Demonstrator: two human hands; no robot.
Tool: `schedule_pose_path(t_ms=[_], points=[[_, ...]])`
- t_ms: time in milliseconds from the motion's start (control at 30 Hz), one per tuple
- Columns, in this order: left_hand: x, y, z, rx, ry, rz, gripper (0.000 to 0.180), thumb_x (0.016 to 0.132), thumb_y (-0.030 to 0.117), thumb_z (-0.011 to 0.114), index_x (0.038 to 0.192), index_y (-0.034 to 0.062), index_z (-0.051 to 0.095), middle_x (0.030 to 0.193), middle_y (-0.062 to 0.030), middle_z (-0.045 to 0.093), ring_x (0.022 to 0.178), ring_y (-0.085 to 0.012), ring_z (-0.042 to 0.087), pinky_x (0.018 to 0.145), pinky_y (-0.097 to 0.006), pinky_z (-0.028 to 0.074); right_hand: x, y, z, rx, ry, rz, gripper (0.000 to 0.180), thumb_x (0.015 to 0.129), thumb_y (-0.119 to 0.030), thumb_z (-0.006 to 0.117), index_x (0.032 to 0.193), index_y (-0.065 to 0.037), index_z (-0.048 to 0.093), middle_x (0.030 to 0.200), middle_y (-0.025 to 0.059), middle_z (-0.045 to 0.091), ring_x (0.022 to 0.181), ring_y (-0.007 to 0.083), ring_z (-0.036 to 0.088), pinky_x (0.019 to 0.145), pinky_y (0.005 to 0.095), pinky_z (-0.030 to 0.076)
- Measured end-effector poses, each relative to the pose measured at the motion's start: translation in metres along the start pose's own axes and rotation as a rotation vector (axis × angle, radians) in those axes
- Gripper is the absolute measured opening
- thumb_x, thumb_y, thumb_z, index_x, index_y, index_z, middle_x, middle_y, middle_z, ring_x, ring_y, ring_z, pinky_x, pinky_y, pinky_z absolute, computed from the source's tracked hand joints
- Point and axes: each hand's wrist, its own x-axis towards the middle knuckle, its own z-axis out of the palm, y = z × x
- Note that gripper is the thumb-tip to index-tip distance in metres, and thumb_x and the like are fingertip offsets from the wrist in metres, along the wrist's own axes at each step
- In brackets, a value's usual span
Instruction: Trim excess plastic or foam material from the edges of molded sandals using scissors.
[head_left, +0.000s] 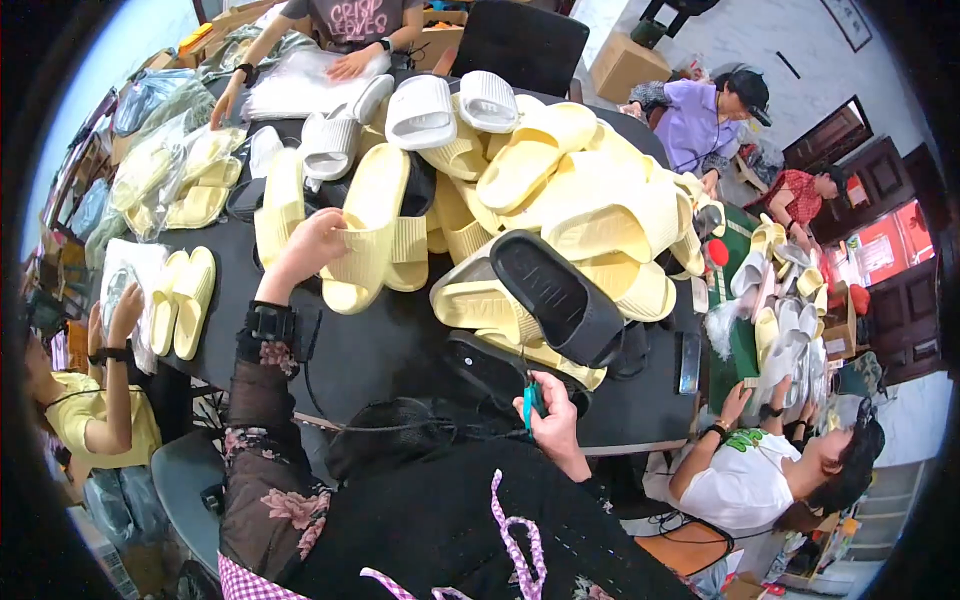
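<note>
Head view looked down on a black table (380,350) heaped with foam slides, mostly pale yellow, with some white ones toward the far side and a black one lying sole-up near you. Your left hand (305,250) was stretched out over the left part of the heap, fingers curled onto the edge of a pale yellow slide (375,225) that lay lengthwise on the table; the hand rested on it, though whether it truly gripped the slide could not be told. A black strap with a small device (272,325) sat on that wrist, above a dark floral sleeve.

Your right hand (548,418) was close to your body at the near edge of the table, clenched around a small teal tool (532,400), of which only a short piece showed between the fingers. Just beyond it lay the black slide (555,295), tilted against yellow ones, and another black slide (490,370) lay flat under it.

At the far left a pair of yellow slides (185,300) lay side by side beside clear plastic bags (130,270). More bagged yellow pairs (175,175) were stacked further back. Other people sat around the table: one in a yellow top at your left, one in a white top at your right, one in purple across, and one at the far end pressing both hands on a clear bag.
</note>
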Motion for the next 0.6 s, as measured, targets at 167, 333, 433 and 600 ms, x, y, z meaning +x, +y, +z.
schedule_pose_path(t_ms=[167,333,433,600], points=[[-0.028,0.021,0.012,-0.25,-0.153,0.027,0.023,0.072,0.004,0.067,0.092,0.0021,0.056,0.109,-0.0032,0.057,0.079,-0.0112,0.052,0.07,-0.026,0.044,0.001,0.002,0.001,0.026,-0.01,-0.004,0.048,0.074,-0.01,0.074,0.115,0.0,0.051,0.096,0.0086,0.061,0.085,0.0116,0.058,0.077,0.0258,0.048],[-0.054,0.008,0.029,-0.036,-0.058,0.001,0.025,0.073,0.01,0.068,0.092,-0.0016,0.056,0.1,-0.0118,0.059,0.084,-0.0216,0.058,0.072,-0.032,0.047,-0.002,-0.001,0.003,0.015,-0.015,-0.034,0.049,0.074,-0.01,0.074,0.116,0.0,0.051,0.102,0.0094,0.06,0.088,0.0127,0.059,0.079,0.0268,0.047],[-0.065,0.022,0.033,0.157,-0.07,-0.154,0.028,0.075,0.016,0.067,0.092,-0.0031,0.057,0.091,-0.0176,0.06,0.084,-0.0328,0.06,0.073,-0.038,0.048,-0.002,0.0,0.001,0.01,-0.026,-0.01,0.048,0.074,-0.01,0.073,0.116,0.001,0.051,0.102,0.0095,0.06,0.088,0.013,0.059,0.079,0.0266,0.047],[-0.081,-0.003,0.036,0.217,0.015,-0.2,0.027,0.078,0.019,0.064,0.091,-0.0029,0.057,0.078,-0.0191,0.062,0.076,-0.0334,0.061,0.068,-0.04,0.047,0.003,0.005,0.006,0.057,-0.028,0.001,0.049,0.074,-0.01,0.074,0.115,0.0,0.051,0.1,0.0098,0.06,0.086,0.0128,0.059,0.078,0.0263,0.047]])
